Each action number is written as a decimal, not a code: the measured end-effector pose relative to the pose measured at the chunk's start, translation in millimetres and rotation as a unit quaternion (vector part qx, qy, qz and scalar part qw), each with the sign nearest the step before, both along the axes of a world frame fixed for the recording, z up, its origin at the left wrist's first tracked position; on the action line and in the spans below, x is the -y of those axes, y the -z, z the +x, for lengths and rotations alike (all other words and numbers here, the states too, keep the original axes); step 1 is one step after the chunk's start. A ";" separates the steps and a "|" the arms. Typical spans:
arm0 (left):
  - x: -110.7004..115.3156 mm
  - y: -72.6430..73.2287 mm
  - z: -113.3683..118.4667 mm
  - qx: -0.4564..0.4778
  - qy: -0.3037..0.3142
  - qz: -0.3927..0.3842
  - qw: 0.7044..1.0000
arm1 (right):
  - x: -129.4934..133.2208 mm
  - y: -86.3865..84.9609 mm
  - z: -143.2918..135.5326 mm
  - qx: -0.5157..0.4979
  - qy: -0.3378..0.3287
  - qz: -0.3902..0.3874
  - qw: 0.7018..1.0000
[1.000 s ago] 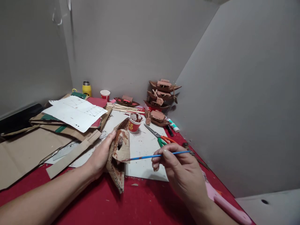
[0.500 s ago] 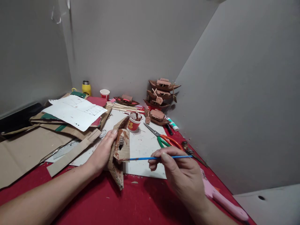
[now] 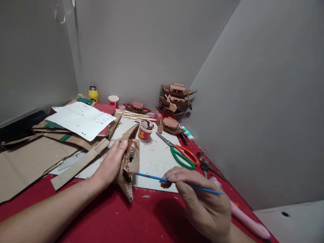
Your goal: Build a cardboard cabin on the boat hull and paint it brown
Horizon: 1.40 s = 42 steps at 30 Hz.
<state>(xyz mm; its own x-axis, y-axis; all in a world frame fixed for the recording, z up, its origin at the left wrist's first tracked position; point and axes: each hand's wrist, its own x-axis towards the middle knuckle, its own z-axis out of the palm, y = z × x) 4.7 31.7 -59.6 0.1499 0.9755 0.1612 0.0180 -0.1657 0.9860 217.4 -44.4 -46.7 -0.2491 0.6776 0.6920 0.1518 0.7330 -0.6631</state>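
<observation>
A cardboard model boat (image 3: 133, 158), partly daubed with brown paint, is tilted on its side in my left hand (image 3: 113, 163). That hand is closed around the hull, its fingers mostly hidden behind it. Between the thumb and fingers of my right hand (image 3: 199, 199) is a thin blue paintbrush (image 3: 152, 177). The brush tip touches the boat near the lower edge of its cabin. Just beyond the boat stands a paper cup (image 3: 145, 134) with brown paint smeared inside.
Scissors (image 3: 179, 153) with green and orange handles lie right of the cup. Several brown model boats (image 3: 177, 91) are stacked by the wall. Cardboard sheets (image 3: 32, 158) and a drawn-on paper (image 3: 81, 119) cover the left side. A yellow bottle (image 3: 93, 95) stands behind.
My right hand has moved down and slightly right, tilting the brush so its rear end is lower. More of the scissors' handles shows. The boat has barely shifted.
</observation>
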 end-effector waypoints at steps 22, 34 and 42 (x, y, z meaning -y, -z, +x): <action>0.4 -5.5 3.3 0.302 0.018 -0.204 0.931 | -0.1 3.6 4.9 0.025 0.064 0.050 0.996; 6.7 -18.1 4.8 0.344 0.055 -0.306 0.886 | -0.1 3.7 5.2 0.016 0.065 0.041 0.997; 2.0 -13.6 0.3 0.329 0.092 -0.310 0.887 | -6.1 -2.8 4.1 -0.034 0.154 -0.015 0.987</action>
<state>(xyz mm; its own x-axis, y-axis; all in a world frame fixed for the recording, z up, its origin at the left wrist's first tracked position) 5.0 29.7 -46.0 0.3889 0.8758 -0.2858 -0.5671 0.4721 0.6749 221.5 -38.3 -43.9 0.0181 0.7342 0.6787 0.3195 0.6389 -0.6998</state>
